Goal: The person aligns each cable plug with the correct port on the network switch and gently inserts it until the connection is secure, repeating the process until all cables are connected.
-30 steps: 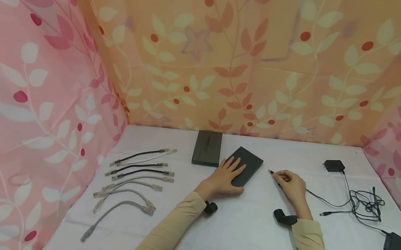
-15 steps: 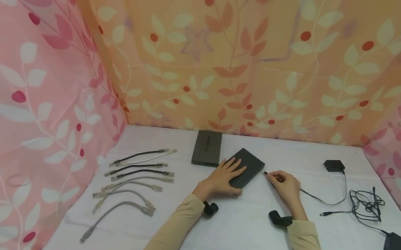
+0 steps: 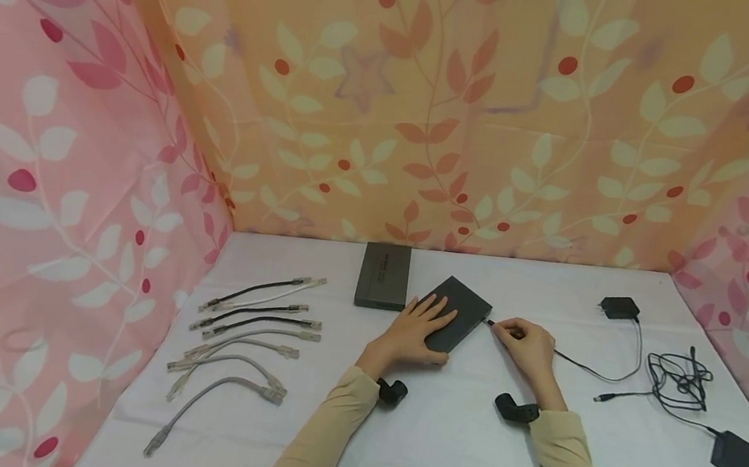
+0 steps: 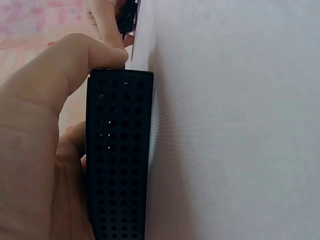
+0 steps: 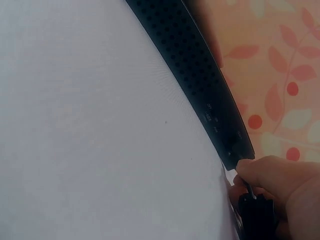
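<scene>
In the head view a dark, flat network switch (image 3: 465, 311) lies at an angle on the white table. My left hand (image 3: 407, 337) rests on its top with fingers spread, the thumb near its front edge. Perforated vents line the switch's side (image 4: 119, 150) in the left wrist view. My right hand (image 3: 529, 350) pinches the thin black power plug (image 3: 490, 322) between thumb and fingertips, its tip right at the switch's right edge. Small printed labels mark that end of the switch (image 5: 215, 115) in the right wrist view, where my right fingertips (image 5: 250, 170) cover the plug.
A second network switch (image 3: 383, 275) stands just behind on the left. Several short black, white and grey Ethernet cables (image 3: 225, 386) lie to the left. A power adapter (image 3: 619, 308) sits back right; another adapter (image 3: 733, 457) with a coiled cord (image 3: 680, 380) lies front right.
My right hand has moved left, bringing the plug's tip from apart to the switch's edge. The switch shifted slightly under my left hand, which stays spread on top.
</scene>
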{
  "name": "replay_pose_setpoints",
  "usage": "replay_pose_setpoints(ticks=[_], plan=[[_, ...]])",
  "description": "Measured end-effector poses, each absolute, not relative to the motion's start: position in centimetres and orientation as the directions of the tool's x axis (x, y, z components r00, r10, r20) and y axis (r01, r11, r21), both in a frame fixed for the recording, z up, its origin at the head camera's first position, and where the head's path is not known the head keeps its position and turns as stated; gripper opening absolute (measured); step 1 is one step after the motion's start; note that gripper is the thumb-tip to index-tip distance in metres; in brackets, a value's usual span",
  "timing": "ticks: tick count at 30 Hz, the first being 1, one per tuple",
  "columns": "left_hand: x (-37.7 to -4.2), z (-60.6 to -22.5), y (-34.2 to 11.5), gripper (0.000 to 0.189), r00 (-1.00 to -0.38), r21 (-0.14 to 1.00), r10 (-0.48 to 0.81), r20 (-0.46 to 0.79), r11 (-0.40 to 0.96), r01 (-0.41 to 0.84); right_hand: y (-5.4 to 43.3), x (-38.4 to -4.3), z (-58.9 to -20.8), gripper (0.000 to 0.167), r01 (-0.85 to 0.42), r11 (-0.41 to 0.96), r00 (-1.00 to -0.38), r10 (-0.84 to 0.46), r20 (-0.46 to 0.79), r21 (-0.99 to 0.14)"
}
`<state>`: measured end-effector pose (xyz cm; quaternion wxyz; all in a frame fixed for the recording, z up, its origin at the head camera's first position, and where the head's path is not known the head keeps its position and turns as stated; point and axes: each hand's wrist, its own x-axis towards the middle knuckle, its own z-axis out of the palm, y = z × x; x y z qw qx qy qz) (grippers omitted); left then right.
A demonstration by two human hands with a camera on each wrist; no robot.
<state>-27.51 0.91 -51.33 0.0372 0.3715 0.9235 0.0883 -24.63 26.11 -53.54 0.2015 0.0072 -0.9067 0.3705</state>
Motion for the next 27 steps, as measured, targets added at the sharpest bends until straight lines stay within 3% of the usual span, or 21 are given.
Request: replay_pose_setpoints(ticks=[27], plan=[[-27.29,-51.54,0.91,0.084,-0.728,0.191,0.682,0.065,0.708,0.68,26.08,-24.69,-53.65,0.018,-0.155,0.711,-0.928,0.133,0.348,-0.686]])
